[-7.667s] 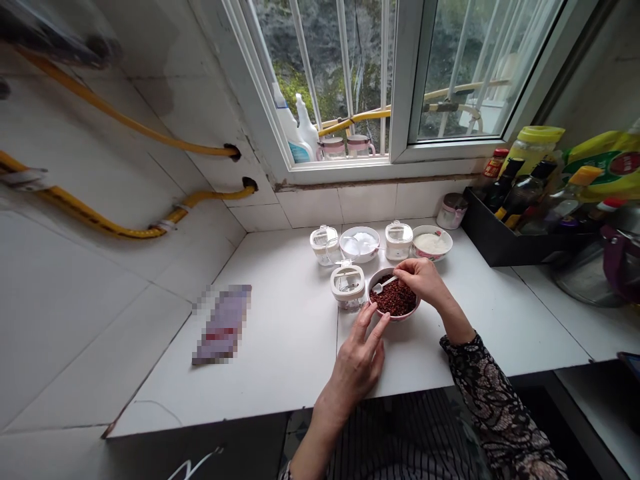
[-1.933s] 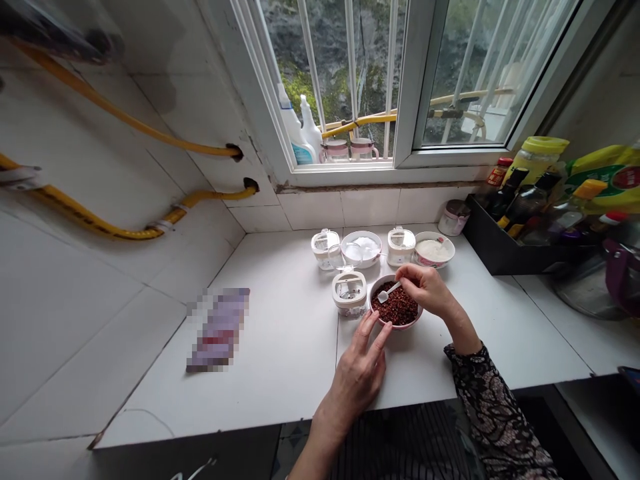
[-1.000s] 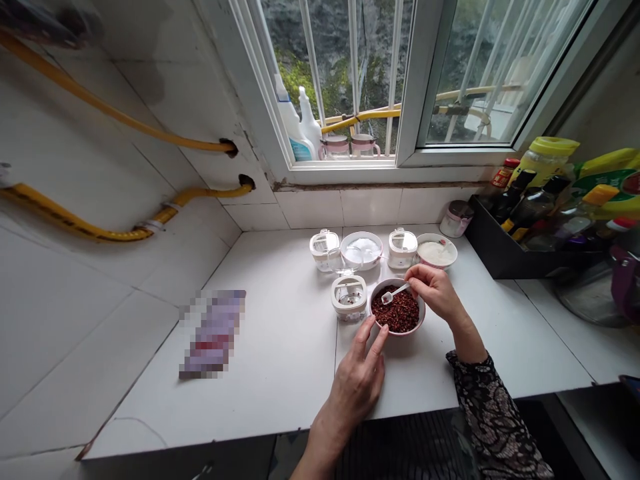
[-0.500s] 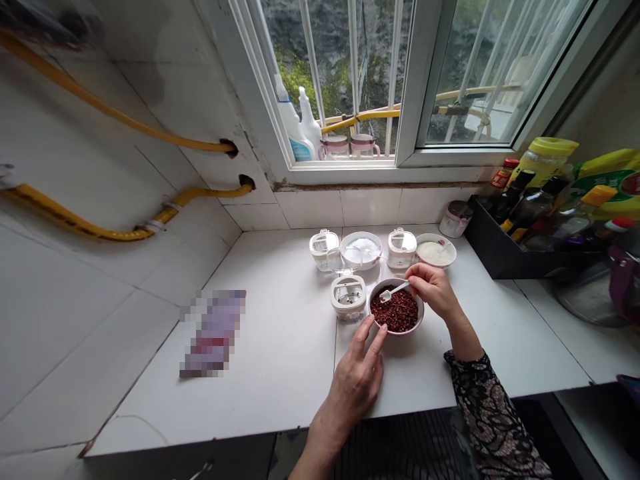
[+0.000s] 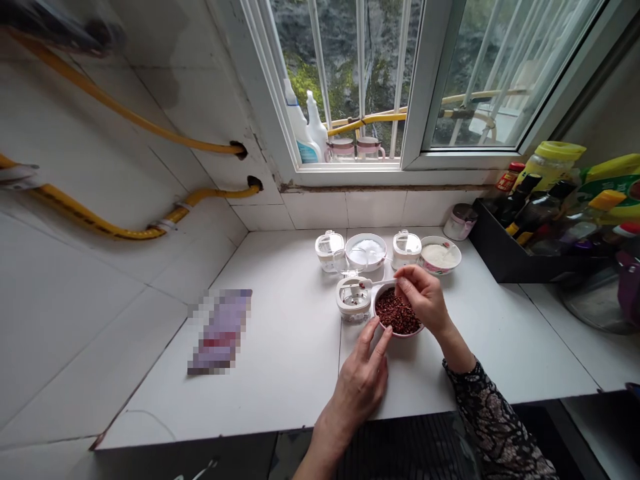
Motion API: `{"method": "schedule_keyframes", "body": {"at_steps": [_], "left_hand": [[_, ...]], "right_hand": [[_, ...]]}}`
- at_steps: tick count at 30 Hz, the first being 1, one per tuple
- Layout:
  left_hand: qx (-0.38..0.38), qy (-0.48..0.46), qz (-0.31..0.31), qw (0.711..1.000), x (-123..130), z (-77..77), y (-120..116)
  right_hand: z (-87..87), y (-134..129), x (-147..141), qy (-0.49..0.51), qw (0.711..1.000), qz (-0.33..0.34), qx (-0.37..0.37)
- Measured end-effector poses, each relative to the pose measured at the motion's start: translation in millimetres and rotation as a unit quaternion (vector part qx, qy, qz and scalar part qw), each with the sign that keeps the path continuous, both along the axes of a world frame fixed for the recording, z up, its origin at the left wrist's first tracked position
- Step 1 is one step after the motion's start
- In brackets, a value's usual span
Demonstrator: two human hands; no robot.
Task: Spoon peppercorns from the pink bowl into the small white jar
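My right hand [image 5: 423, 297] pinches the handle of a small white spoon [image 5: 369, 284], whose scoop is over the rim of an open clear jar [image 5: 353, 301] with a white collar. Beside that jar stands a bowl of dark red peppercorns [image 5: 399, 313], partly under my right hand. Two fingertips of my left hand [image 5: 364, 373] touch the bowl's near left edge, its fingers apart. Behind are a closed jar [image 5: 330, 252], a bowl of white grains [image 5: 366, 253], another jar [image 5: 407, 251] and a bowl of pale powder [image 5: 440, 255].
A black box [image 5: 505, 257] of bottles stands at the right, with a small jar [image 5: 460, 222] beside it. A blurred purple packet [image 5: 223, 333] lies on the left of the white counter [image 5: 285, 373]. Spray bottles [image 5: 315, 127] stand at the window.
My right hand has moved the spoon up and left, from over the peppercorns to the open jar. My left hand stays at the bowl. The view has shifted slightly.
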State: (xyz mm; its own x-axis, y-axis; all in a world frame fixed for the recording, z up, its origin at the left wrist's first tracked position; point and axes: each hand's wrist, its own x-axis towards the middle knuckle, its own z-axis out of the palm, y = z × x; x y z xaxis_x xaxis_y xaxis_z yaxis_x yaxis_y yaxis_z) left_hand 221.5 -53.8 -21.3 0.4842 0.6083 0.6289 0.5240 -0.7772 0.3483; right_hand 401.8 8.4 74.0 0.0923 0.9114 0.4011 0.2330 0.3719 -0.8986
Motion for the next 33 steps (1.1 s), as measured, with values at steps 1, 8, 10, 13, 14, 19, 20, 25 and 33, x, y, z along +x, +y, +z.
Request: {"method": "schedule_keyframes", "body": {"at_steps": [1, 8, 10, 13, 14, 19, 20, 25, 33], "left_hand": [[0.001, 0.0, 0.001, 1.0, 0, -0.9, 0], [0.0, 0.0, 0.001, 1.0, 0, -0.8, 0], [-0.007, 0.002, -0.001, 1.0, 0, 0.7, -1], [-0.009, -0.001, -0.003, 1.0, 0, 2.1, -1], [-0.008, -0.003, -0.003, 1.0, 0, 2.2, -1], [-0.003, -0.003, -0.001, 1.0, -1, 2.2, 0], [-0.003, -0.003, -0.002, 1.0, -1, 2.2, 0], [0.0, -0.007, -0.004, 1.0, -1, 2.2, 0], [-0.002, -0.008, -0.005, 1.0, -1, 1.2, 0]], "right_hand": [[-0.6, -1, -3, -0.05, 0.998, 0.005, 0.034], [2.1, -8, 1, -0.187, 0.965, 0.008, 0.181], [3.9, -8, 11, -0.157, 0.975, -0.036, 0.151], [4.4, -6, 29, -0.163, 0.98, -0.066, 0.091], [3.9, -5, 33, -0.18, 0.979, -0.067, 0.074], [-1.2, -2, 31, -0.246, 0.968, -0.041, 0.026], [-2.3, -2, 28, -0.251, 0.967, -0.028, 0.016], [-6.4, 0, 19, -0.23, 0.973, -0.01, -0.021], [-6.5, 3, 27, -0.149, 0.987, -0.045, -0.044]]}}
